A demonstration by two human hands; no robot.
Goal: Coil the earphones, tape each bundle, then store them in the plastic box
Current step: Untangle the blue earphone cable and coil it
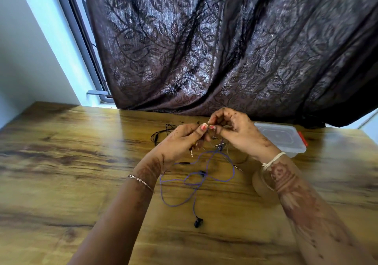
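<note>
Head view, one frame, some motion blur.

Hands: both are raised over the table (71, 162), just left of the plastic box (286, 139). They are together, thumb tips meeting. The left hand (182, 139) has its fingers curled round a thin dark cable; the jack plug (191, 154) hangs free below it. The right hand (235, 131) also has its fingers curled, thumb stretched toward the left thumb. Something small sits between the two thumbs, and I cannot tell what it is or whether the right hand truly grips it.

Wrists: bracelet (141, 182) on the left, white thread (273, 159) on the right.

Task items: the purple earphones (196, 182) lie loose and uncoiled on the table, left of the box and nearer to me. One dark earbud (198, 222) trails out at the near end. The black earphones (161, 131) lie in a loose heap further left of the box, partly hidden by the left hand. The box is clear, lid on, with a red clip (302, 138) on its right side. It stands on the table, apart from all the cables.

Surroundings: a dark leaf-patterned curtain (225, 49) hangs behind the box, its hem reaching the table. A window frame (86, 45) is far left of the box.
</note>
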